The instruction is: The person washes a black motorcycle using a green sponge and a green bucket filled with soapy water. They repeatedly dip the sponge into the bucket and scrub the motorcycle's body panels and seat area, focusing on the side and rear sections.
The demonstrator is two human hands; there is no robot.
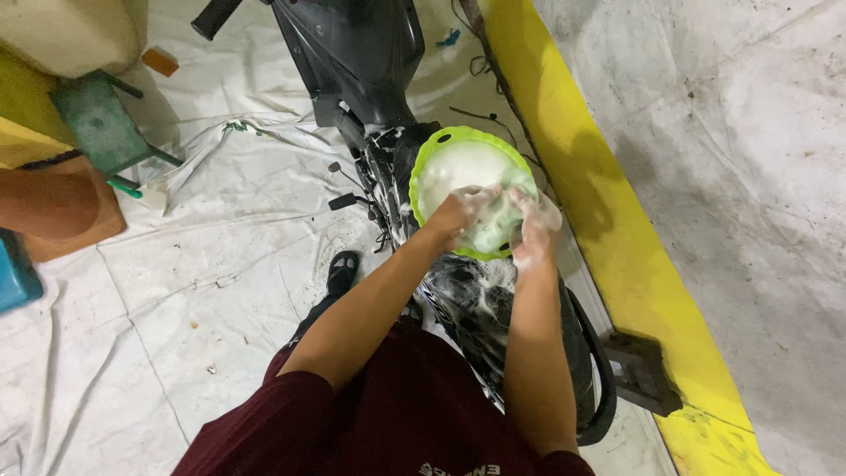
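— Looking down from the head camera, what do the hands have?

— Both meet over a lime-green basin a little above the middle of the frame. The left hand and the right hand press from either side on a pale green, foam-soaked cloth at the basin's lower rim. The left fingers are curled together on the cloth; the right fingers are clamped on its other end, coated in white suds.

— And the basin itself?

— It holds milky, soapy water and sits on the seat area of a black motorcycle, which runs from the top centre of the frame down to the lower right. Suds streak the bodywork just below the basin.

— What lies around?

— A wrinkled white tarpaulin covers the floor across the left and centre. A yellow painted kerb runs diagonally along the right of the motorcycle, with bare stained concrete beyond it in the right part of the frame. A green metal stool stands at the upper left, a small orange block lies near it, and a blue object shows at the left edge. One dark sandal shows below the left forearm, and a maroon shirt fills the bottom centre.
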